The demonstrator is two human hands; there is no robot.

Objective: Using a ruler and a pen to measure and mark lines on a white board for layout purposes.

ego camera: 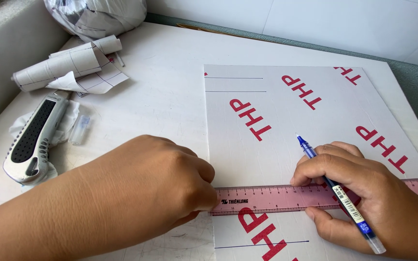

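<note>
Left hand (146, 193) presses fingertips down on the near-left end of the ruler (315, 194), fingers bunched together, pinning it flat. Right hand (359, 193) sits on the ruler's right part, thumb and fingers pinching a blue pen (337, 191), tip raised and pointing away past the ruler's far edge, not touching the sheet. Ruler is pink, lies crosswise over the near part of the white sheet (291, 121) with red lettering, left end about at the sheet's left edge. A thin drawn line shows just nearer than the ruler; two more short lines sit at the sheet's far-left corner.

Judgement: to rule well, keep the left fingers clear of the drawing edge, press evenly so the ruler doesn't pivot, hold the pen steep against the far edge, draw in one pass.

Left of the ruler, farther off: grey utility knife (34, 142) on a crumpled cloth, a small clear cap (80, 128) beside it. Beyond that, rolled paper scraps (68, 65), then a crumpled bag (95, 17) at the table's (165, 72) far-left corner.
</note>
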